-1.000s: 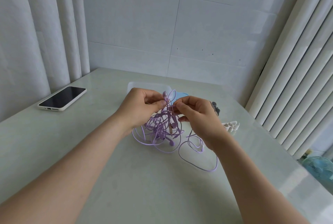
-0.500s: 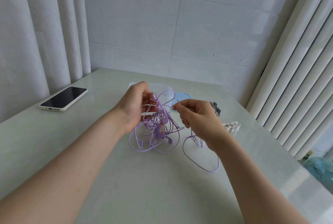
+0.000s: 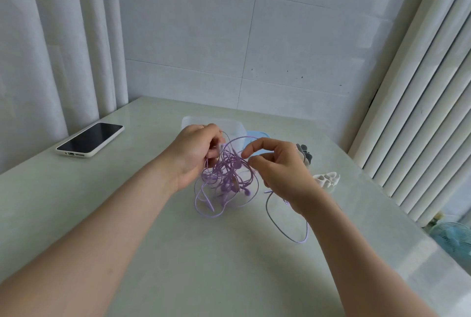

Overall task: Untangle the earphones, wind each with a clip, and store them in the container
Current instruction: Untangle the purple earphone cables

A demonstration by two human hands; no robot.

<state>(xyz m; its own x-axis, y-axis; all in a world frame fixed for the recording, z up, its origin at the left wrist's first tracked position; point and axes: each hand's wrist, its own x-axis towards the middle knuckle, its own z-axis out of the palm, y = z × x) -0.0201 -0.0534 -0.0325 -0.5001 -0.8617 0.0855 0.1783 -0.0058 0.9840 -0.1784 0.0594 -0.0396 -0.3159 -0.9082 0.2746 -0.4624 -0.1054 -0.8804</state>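
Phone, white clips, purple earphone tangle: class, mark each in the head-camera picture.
phone [image 3: 90, 139]: head view, middle of the dark screen.
white clips [image 3: 327, 179]: head view, top of the cluster.
purple earphone tangle [image 3: 228, 174]: head view, dense knot of cords at its middle.

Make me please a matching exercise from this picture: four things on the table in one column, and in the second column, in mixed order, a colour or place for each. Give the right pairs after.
Column one
1. phone
2. earphones
3. clip
4. container

Column two
A. translucent, mostly hidden
B. white, rightmost of the four
C. dark screen, leftmost of the four
D. purple, tangled

Pairs: 1-C, 2-D, 3-B, 4-A
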